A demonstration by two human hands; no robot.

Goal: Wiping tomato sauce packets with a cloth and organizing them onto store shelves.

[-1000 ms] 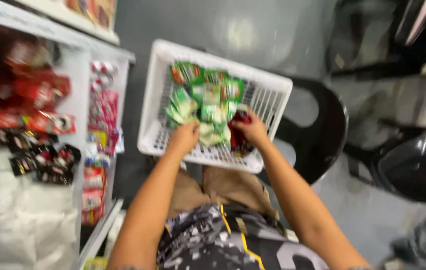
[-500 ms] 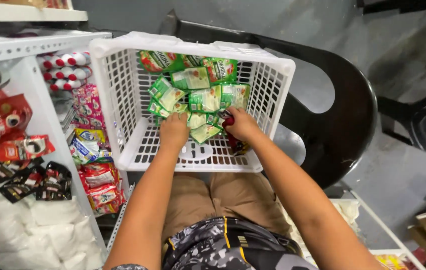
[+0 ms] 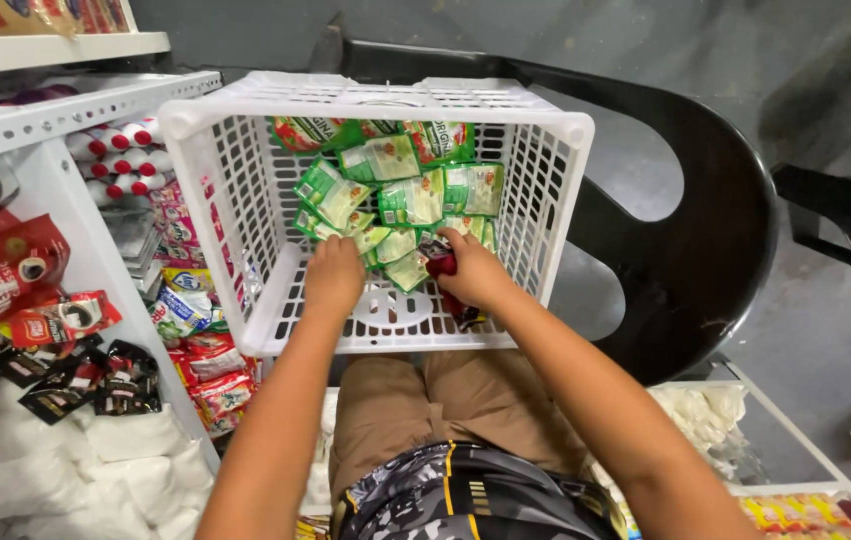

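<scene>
Since the earlier frame, both hands have been kept inside the white slotted plastic basket (image 3: pixel 246 190), which is now seen closer and is rested on the person's lap. The left hand (image 3: pixel 334 275) is laid palm-down, fingers curled onto the heap of small green foil sachets (image 3: pixel 396 200); whether one is gripped cannot be told. The right hand (image 3: pixel 473 272) is closed around a small red packet (image 3: pixel 442 265); its long axis cannot be judged. The sachets are piled at mixed angles against the far wall.
</scene>
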